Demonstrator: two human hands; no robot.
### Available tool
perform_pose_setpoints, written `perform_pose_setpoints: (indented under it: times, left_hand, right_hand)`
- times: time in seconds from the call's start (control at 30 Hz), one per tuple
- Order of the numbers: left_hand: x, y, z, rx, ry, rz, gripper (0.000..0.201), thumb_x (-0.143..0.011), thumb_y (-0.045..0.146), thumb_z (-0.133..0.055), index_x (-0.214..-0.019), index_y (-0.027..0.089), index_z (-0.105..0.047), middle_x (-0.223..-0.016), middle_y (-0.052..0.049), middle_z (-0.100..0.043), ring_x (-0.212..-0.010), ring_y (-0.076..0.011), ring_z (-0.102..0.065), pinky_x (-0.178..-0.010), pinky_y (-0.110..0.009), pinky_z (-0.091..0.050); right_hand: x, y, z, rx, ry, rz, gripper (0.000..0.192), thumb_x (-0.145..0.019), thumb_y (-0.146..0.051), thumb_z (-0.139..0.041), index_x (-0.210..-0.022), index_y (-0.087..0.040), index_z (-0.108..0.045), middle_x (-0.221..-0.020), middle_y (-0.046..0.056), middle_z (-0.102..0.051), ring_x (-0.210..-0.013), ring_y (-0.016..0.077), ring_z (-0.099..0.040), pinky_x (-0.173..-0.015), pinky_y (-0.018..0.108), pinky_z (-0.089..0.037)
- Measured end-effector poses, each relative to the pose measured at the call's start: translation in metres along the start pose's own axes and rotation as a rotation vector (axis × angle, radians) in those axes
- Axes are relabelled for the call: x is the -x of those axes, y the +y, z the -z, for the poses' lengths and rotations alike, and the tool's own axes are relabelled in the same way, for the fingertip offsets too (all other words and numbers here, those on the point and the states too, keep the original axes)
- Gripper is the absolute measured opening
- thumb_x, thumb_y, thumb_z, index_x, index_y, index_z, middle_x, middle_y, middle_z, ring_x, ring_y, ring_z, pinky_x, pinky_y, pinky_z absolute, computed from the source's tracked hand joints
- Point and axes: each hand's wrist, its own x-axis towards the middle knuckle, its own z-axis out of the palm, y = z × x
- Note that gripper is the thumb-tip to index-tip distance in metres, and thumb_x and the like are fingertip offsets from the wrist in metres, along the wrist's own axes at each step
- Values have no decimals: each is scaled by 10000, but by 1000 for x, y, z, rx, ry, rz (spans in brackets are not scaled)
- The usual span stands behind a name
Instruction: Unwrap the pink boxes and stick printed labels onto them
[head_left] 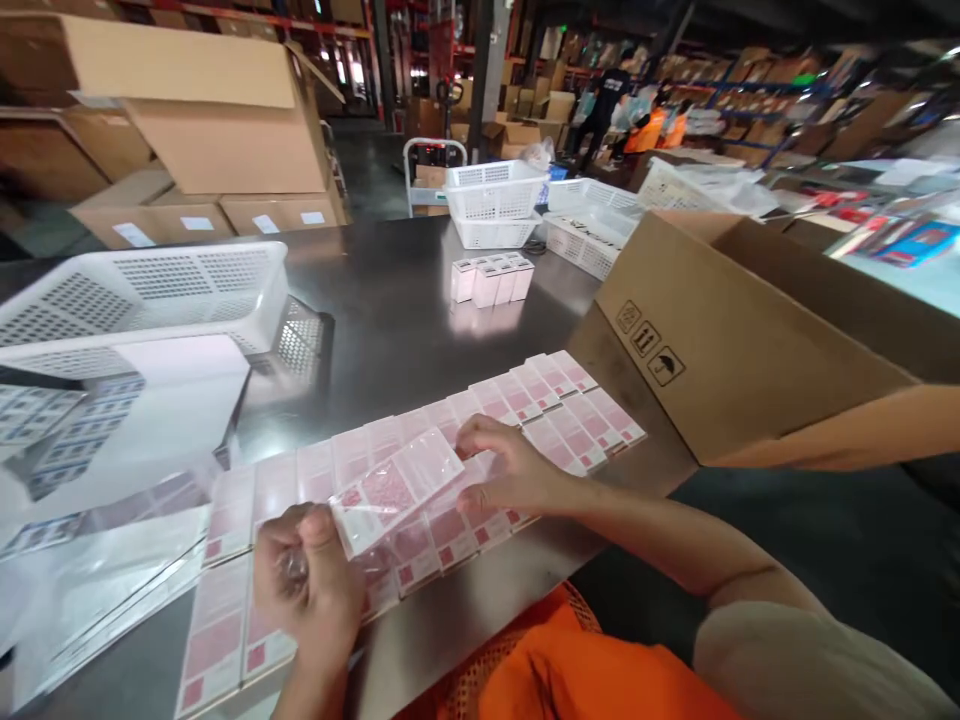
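Left hand point(307, 585) pinching the near end of a clear-wrapped pink packet point(396, 488), right hand point(504, 470) gripping its far end, lifted just above the pink packets point(420, 470) laid in rows on the steel table point(390, 300). Judged midway: many rows laid, small white boxes point(491, 280) untouched.
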Motion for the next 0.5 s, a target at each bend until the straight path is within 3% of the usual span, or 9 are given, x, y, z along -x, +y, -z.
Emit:
perform_pose_setpoints:
  times: [0.07, 0.13, 0.23, 0.33, 0.4, 0.5]
  left_hand:
    - [-5, 3, -4, 97, 64, 171, 362, -829, 361, -685, -662, 211, -400, -581, 76, -405, -529, -86, -357, -517, -235, -312]
    - [-9, 4, -6, 201, 99, 298, 370, -763, 303, -733, -655, 206, -393, -575, 86, -398, -526, -74, -371, -513, -215, -326]
    - [-13, 6, -7, 369, 23, 300, 370, -670, 173, -769, -639, 200, -401, -558, 91, -426, -518, -71, -393, -499, -205, -340]
    - [-12, 9, -7, 453, -164, 254, 377, -638, 107, -755, -579, 196, -393, -516, 76, -418, -506, -88, -397, -487, -230, -350]
    - [-12, 9, -6, 455, -284, 225, 394, -634, 86, -732, -539, 186, -363, -489, 68, -388, -493, -93, -386, -480, -240, -344]
    - [-16, 7, 5, 426, -371, 180, 406, -655, 128, -697, -531, 178, -314, -469, 58, -343, -472, -100, -375, -476, -254, -352]
  right_hand:
    - [3, 3, -2, 146, 76, 202, 395, -793, -568, -739, -688, -199, -644, -847, 37, -617, -855, 186, -555, -840, 372, -408]
    - [4, 3, -1, 249, 71, 272, 390, -822, -565, -711, -677, -208, -654, -871, 48, -654, -932, 213, -552, -912, 416, -376]
    - [3, 1, -1, 177, -59, 71, 538, -769, -741, -637, -823, -212, -717, -1060, 93, -672, -1109, 284, -522, -1008, 505, -323]
    - [2, 0, -9, -266, -65, -277, 611, -736, -778, -625, -830, -180, -708, -1024, 98, -676, -1026, 265, -593, -958, 468, -415]
    - [2, 1, -15, -498, 39, -406, 554, -691, -703, -716, -857, -175, -691, -923, 75, -695, -900, 238, -640, -845, 404, -491]
    - [3, 10, -6, -545, 305, -396, 555, -736, -679, -653, -999, -191, -659, -887, 63, -708, -862, 240, -654, -766, 370, -518]
